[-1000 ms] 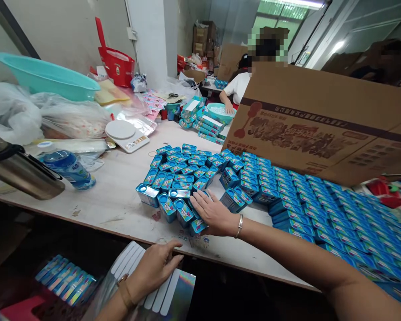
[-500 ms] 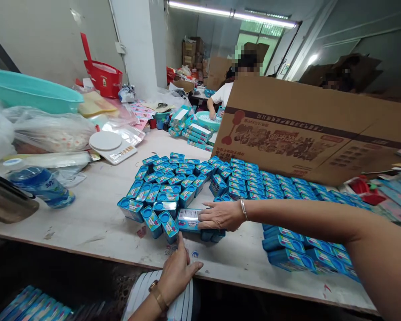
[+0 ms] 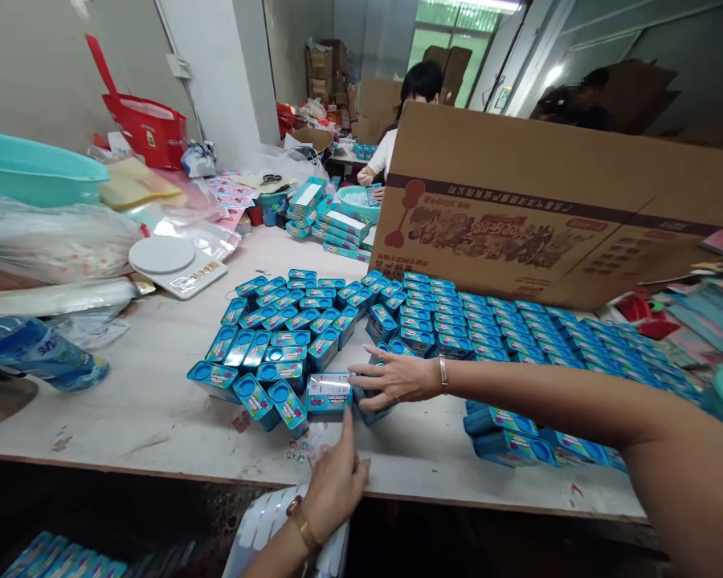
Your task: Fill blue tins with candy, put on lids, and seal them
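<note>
Small blue candy boxes [image 3: 287, 337] marked "Caramelo Macizo" stand in a loose group on the white table. One lies on its side [image 3: 329, 395], showing a clear panel and its printed face. My left hand [image 3: 336, 480] reaches from the front edge, index finger stretched out to this box's lower right corner, thumb apart, holding nothing. From the right comes my right hand [image 3: 402, 377], palm down, fingers spread around a tilted blue candy box [image 3: 373, 411] just right of the lying one. Its palm side and part of that box are hidden.
Dense rows of the same boxes [image 3: 488, 329] fill the right side, before a large carton [image 3: 494, 241]. A white scale [image 3: 177, 265], a blue bottle [image 3: 42, 353] and plastic bags [image 3: 54, 241] sit left. Behind, a person [image 3: 386, 152] works at a teal basin [image 3: 358, 205].
My right hand has drawn back a little to the right, uncovering more of the lying box. The box under it is tilted. My left fingertip has shifted right to the lying box.
</note>
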### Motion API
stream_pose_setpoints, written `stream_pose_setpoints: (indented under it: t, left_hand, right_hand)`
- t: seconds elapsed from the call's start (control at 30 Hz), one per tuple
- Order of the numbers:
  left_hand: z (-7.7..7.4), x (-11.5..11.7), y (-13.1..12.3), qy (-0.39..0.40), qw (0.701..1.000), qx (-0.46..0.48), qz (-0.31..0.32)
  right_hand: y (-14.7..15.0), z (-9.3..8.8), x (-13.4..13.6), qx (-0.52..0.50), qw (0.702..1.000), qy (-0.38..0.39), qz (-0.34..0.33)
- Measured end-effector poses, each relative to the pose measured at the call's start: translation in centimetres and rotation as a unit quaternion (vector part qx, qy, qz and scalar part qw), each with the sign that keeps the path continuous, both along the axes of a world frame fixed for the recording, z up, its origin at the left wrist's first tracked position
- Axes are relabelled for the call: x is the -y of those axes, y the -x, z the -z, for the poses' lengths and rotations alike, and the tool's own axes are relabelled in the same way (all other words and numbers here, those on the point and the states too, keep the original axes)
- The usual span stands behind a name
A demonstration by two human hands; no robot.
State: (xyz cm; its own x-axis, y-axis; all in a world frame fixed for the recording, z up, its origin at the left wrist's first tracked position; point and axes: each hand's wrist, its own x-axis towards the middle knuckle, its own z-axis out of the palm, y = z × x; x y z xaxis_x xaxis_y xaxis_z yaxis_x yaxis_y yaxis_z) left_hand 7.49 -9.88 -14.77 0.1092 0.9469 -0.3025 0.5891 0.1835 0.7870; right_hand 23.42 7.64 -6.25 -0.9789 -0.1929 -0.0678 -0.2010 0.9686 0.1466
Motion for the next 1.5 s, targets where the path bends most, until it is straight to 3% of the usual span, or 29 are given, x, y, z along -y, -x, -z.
stream_pose_setpoints:
  t: [0.07,0.17,0.23,0.3,0.4,0.5,0.63,0.73,0.87,1.03,1.23,1.37,1.5]
  left_hand:
    - [0.2,-0.2,-1.3,0.012,0.998,0.064,0.005]
    - [0.3,-0.5,-2.6,0.05,0.979,0.196,-0.022]
    - [0.1,-0.9,-2.9,0.08,0.951,0.294,-0.043]
    - [-0.4,-1.3,-3.0,0.107,0.924,0.361,-0.073]
    - [-1.3,-1.9,-3.5,0.139,0.895,0.4,-0.14]
    - [-2.1,-2.9,-4.7,0.202,0.86,0.432,-0.184]
    - [-3.1,-4.6,-6.6,0.278,0.8,0.494,-0.196]
    - [-3.9,-6.1,-8.2,0.336,0.76,0.524,-0.185]
    - [-4.7,-7.2,-10.2,0.398,0.732,0.527,-0.167]
    - [-4.2,-6.9,-11.7,0.346,0.76,0.526,-0.163]
    - [-3.0,-5.8,-11.6,0.309,0.792,0.507,-0.139]
    - [-2.6,-3.9,-7.5,0.302,0.806,0.5,-0.096]
    - [-2.8,-0.8,-0.2,0.189,0.884,0.419,-0.083]
  right_hand:
    - [-0.5,-0.2,0.2,-0.002,0.998,0.019,0.054]
    - [-2.0,-0.9,0.9,-0.029,0.978,0.041,0.204]
    - [-2.7,-1.4,1.5,-0.073,0.938,0.065,0.332]
    - [-2.5,-1.5,1.8,-0.122,0.879,0.111,0.447]
    - [-0.5,-0.6,2.0,-0.114,0.819,0.161,0.539]
    - [1.3,1.0,1.8,-0.064,0.823,0.151,0.544]
    - [0.3,1.9,0.8,-0.058,0.878,0.152,0.45]
    - [-1.8,1.2,-0.5,-0.02,0.916,0.175,0.36]
    - [-3.1,-0.7,-1.9,0.043,0.931,0.203,0.299]
    - [-2.2,-2.1,0.6,0.061,0.936,0.167,0.303]
    - [-1.5,0.4,3.7,0.081,0.941,0.053,0.324]
    - [-1.6,0.8,3.9,0.054,0.936,0.052,0.345]
    - [1.3,1.4,5.4,-0.048,0.918,0.114,0.377]
